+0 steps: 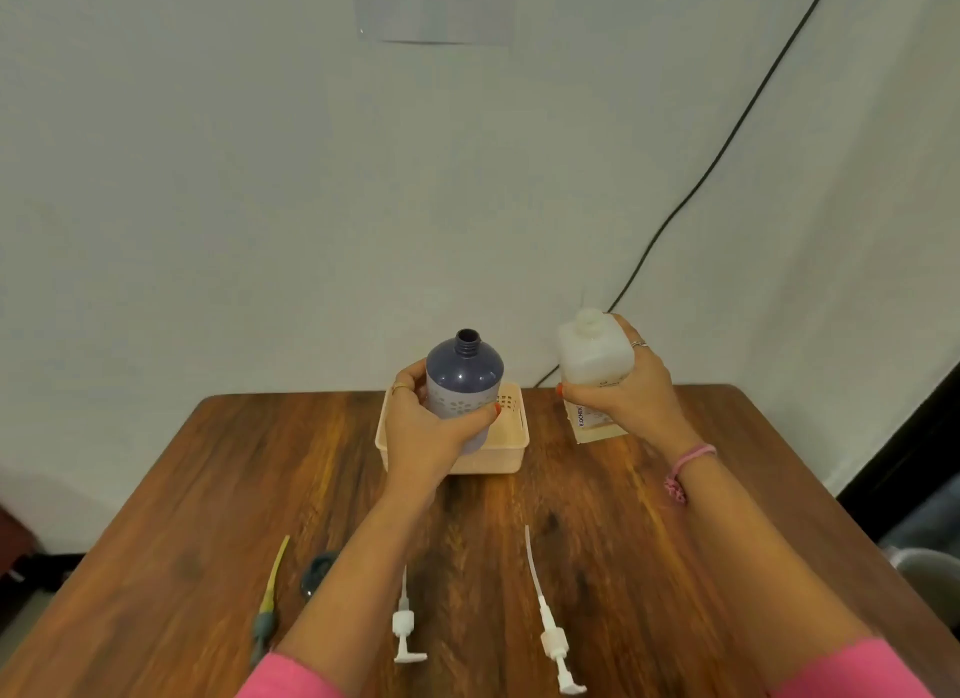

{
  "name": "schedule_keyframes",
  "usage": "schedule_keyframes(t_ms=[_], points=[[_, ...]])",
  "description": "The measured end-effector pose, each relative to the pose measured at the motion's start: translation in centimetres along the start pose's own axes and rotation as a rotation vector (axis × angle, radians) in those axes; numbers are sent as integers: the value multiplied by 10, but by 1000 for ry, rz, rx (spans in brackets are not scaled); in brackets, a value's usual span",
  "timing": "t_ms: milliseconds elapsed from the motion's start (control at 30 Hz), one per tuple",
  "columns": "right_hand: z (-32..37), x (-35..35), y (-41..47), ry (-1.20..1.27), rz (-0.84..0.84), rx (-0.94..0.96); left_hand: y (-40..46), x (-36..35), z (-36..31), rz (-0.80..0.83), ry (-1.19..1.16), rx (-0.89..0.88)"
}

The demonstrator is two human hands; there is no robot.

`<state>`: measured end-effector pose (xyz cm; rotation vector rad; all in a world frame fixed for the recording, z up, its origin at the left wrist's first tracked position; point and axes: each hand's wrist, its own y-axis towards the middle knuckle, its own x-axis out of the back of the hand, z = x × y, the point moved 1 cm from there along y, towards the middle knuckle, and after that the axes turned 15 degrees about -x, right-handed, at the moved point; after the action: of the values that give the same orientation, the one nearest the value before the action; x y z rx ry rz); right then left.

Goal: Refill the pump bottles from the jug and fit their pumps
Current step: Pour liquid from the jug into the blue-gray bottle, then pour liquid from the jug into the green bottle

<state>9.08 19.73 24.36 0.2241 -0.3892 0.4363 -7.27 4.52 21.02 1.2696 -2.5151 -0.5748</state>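
My left hand [426, 427] grips a dark blue bottle [464, 372] with an uncapped neck, held upright over a cream basket [511, 450]. My right hand [626, 390] holds a whitish square bottle [595, 357], tilted slightly, above the table's far right part. Two white pumps lie near the front edge, one [404, 624] in the middle and one [553, 640] to its right. A grey pump with a yellow tube [270, 593] lies at the front left. No jug shows.
A wooden table [234, 489] stands against a pale wall. A small dark round cap [317, 572] lies beside my left forearm. A black cable [727, 141] runs down the wall behind the table. Dark furniture stands at the right edge.
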Motion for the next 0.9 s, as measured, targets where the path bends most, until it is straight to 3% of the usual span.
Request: schedule_keyframes(t_ms=[300, 533, 900], points=[[-98, -6, -48, 129, 28, -194, -63, -5, 51, 73, 75, 99], [-172, -18, -86, 130, 61, -368, -114, -12, 95, 95, 134, 282], [-211, -22, -114, 137, 42, -467, -161, -19, 136, 185, 150, 456]])
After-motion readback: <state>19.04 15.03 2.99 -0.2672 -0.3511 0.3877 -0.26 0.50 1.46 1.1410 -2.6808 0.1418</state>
